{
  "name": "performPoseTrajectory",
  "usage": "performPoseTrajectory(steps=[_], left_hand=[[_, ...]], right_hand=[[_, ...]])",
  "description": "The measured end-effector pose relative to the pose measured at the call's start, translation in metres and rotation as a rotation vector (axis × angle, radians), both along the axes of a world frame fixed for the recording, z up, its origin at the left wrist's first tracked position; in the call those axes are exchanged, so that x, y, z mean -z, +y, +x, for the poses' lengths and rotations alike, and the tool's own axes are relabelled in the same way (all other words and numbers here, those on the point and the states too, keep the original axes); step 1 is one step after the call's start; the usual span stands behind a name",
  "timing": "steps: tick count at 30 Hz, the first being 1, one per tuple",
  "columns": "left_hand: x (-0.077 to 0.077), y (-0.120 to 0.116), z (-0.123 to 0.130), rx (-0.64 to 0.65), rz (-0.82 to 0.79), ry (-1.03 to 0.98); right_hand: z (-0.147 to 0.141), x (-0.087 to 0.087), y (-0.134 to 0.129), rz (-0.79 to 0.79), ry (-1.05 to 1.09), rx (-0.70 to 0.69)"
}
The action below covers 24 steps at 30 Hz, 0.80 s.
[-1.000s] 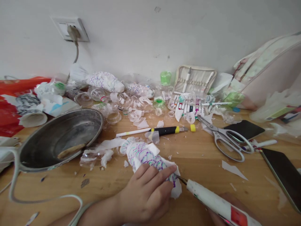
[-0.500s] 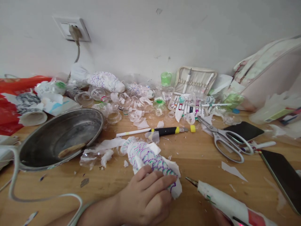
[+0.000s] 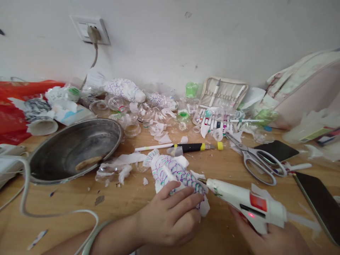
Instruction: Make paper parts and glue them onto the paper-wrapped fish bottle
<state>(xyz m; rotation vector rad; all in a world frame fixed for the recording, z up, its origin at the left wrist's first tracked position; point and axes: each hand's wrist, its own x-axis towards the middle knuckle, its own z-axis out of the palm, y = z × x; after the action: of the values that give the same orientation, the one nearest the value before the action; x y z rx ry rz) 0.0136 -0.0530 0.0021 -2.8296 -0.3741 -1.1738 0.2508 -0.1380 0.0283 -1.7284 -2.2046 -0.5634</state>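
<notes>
A white paper fish (image 3: 176, 171) with purple and green drawn scales lies on the wooden table, its fringed tail toward the upper left. My left hand (image 3: 174, 212) grips its lower part, fingers bent over the scales and hiding some of them. In my right hand (image 3: 271, 235) is a white hot glue gun (image 3: 240, 198) with a red patch and a lit red light. Its metal nozzle points left, at the right edge of the fish; whether it touches cannot be made out. A clear glue stick (image 3: 302, 219) pokes from its back end.
A metal basin (image 3: 117, 138) with a brown piece inside stands left. Behind the fish lies a black-and-yellow utility knife (image 3: 191, 147); scissors (image 3: 248, 156) and a phone (image 3: 318, 202) are right. Plastic scraps, markers (image 3: 212, 122) and other paper fish (image 3: 124, 89) line the wall. A white cord (image 3: 23, 198) loops left.
My right hand has brought the glue gun up and left, its nozzle now close to the fish. The left hand keeps hold of the fish. The whole view has shifted slightly.
</notes>
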Motion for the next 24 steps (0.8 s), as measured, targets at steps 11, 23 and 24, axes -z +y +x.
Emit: performPoseTrajectory(steps=[11, 23, 24], left_hand=[[0.000, 0.000, 0.000, 0.001, 0.003, 0.001], [-0.001, 0.000, 0.001, -0.012, 0.009, 0.005], [-0.001, 0.000, 0.001, -0.013, 0.010, 0.004]], right_hand=[[-0.027, 0.004, 0.017, 0.017, 0.069, 0.158], [-0.027, 0.008, 0.013, -0.006, 0.091, 0.165], [-0.026, 0.008, 0.013, -0.003, 0.077, 0.167]])
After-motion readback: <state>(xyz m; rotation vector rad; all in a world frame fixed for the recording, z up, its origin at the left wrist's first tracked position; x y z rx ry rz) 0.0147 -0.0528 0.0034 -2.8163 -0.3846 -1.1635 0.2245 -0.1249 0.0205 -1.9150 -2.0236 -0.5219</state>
